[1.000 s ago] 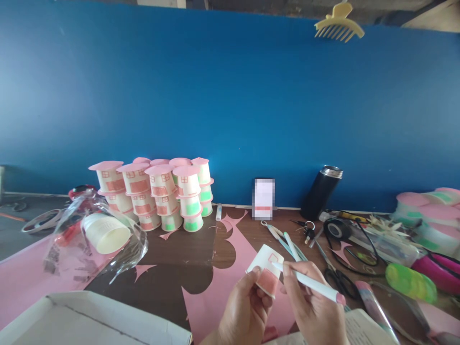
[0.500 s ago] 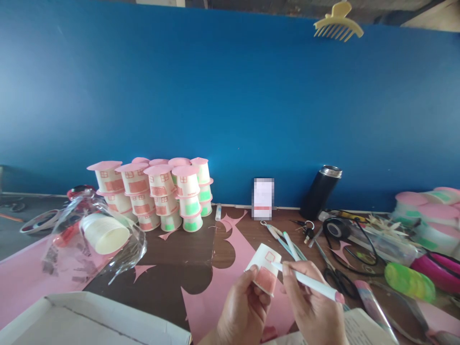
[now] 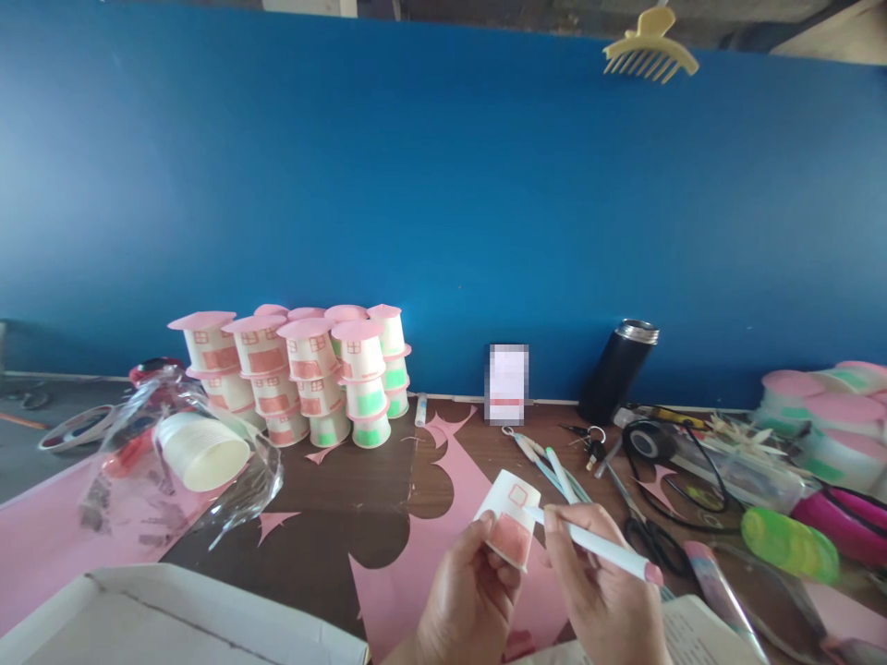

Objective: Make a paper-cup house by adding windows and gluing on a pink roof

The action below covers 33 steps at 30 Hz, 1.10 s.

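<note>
L hand (image 3: 467,591) clamped on paper cup (image 3: 508,521), held over pink paper (image 3: 388,600); R hand (image 3: 613,591) pinches pen (image 3: 602,547), tip at/nr small red outline (image 3: 517,495). Step: prob. drawing window. Next stroke needs steady cup, light tip.

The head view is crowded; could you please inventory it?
paper cup: 1, white, in left hand
marker: 1, white, in right hand
cup towers: several, white, left
bagged cups: uncounted, white, left
other cups: several, white, far right
paper pieces: several, pink, foreground
table: 1, brown, below
panel: 1, blue, behind
bottle: 1, black, by panel
scissors: 1, black, right
hair claw: 1, yellow, top right
cardboard piece: 1, white, bottom left
clutter: uncounted, mixed, right
left hand: 1, bare, bottom centre
right hand: 1, bare, beside it
</note>
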Available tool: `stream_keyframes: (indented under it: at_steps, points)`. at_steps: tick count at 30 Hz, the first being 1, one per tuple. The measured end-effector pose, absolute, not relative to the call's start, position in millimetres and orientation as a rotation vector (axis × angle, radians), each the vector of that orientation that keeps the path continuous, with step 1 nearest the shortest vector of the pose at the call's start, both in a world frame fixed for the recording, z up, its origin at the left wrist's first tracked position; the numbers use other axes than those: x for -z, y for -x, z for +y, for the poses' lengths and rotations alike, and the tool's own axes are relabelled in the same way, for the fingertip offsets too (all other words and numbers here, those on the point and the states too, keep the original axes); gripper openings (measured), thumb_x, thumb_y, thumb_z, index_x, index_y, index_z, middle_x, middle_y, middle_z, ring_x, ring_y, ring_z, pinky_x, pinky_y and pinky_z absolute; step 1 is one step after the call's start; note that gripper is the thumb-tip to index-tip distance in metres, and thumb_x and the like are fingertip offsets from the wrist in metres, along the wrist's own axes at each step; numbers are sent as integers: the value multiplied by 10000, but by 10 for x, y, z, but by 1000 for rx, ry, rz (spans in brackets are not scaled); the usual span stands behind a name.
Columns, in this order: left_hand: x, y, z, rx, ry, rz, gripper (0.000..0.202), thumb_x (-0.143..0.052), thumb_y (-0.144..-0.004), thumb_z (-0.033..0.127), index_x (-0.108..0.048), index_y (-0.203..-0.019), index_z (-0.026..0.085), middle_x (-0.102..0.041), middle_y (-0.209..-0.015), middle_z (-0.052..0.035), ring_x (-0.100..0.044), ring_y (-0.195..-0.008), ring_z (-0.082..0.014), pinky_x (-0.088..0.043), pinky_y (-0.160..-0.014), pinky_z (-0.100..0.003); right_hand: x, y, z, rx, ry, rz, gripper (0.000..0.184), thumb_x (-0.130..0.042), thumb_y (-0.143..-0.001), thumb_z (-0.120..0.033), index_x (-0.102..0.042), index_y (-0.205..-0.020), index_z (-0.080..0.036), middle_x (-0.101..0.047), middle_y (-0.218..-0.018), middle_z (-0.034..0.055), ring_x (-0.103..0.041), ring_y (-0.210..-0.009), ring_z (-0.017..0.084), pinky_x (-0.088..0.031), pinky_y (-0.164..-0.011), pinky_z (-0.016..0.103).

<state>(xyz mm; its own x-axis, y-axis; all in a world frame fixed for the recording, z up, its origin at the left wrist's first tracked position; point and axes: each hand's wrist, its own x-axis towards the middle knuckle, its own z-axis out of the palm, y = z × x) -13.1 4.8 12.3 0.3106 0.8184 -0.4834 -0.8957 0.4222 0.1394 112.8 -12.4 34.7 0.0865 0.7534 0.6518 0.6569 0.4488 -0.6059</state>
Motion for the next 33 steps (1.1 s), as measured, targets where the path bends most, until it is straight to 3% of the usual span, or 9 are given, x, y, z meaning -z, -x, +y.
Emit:
stream_keyframes:
  at_steps: [5, 17, 25, 33]
  points:
    - [-124, 138, 40, -1134, 163, 529, 136, -587, -878, 115, -579, -745, 82, -541, -583, 7, -477, -458, -47, -408, -432, -151, -322, -1142, -137, -138, 1231, -1597, 121, -531, -938, -278, -577, -841, -222, -547, -588, -38, -570, -501, 120, -470, -473, 199]
    - [-182, 133, 52, -1133, 191, 560, 156, -529, -919, 110, -576, -774, 75, -575, -591, -6, -485, -428, -37, -408, -407, -140, -305, -1202, -127, -104, 1192, -1505, 70, -551, -926, -269, -596, -937, -217, -676, -750, 37, -669, -668, 160, -515, -529, 224]
    - [-175, 128, 48, -1142, 160, 619, 137, -529, -921, 98, -579, -796, 71, -580, -604, -4, -496, -432, -36, -423, -418, -142, -306, -1201, -96, -123, 1184, -1478, 63, -554, -926, -265, -598, -929, -221, -651, -665, -7, -608, -482, 117, -501, -469, 209]
    - [-168, 115, 33, -1131, 117, 625, 111, -541, -912, 100, -591, -822, 59, -582, -626, -12, -501, -455, -43, -420, -426, -145, -347, -1187, -89, -112, 1177, -1505, 62, -549, -928, -254, -598, -912, -221, -639, -694, -11, -670, -565, 129, -529, -513, 193]
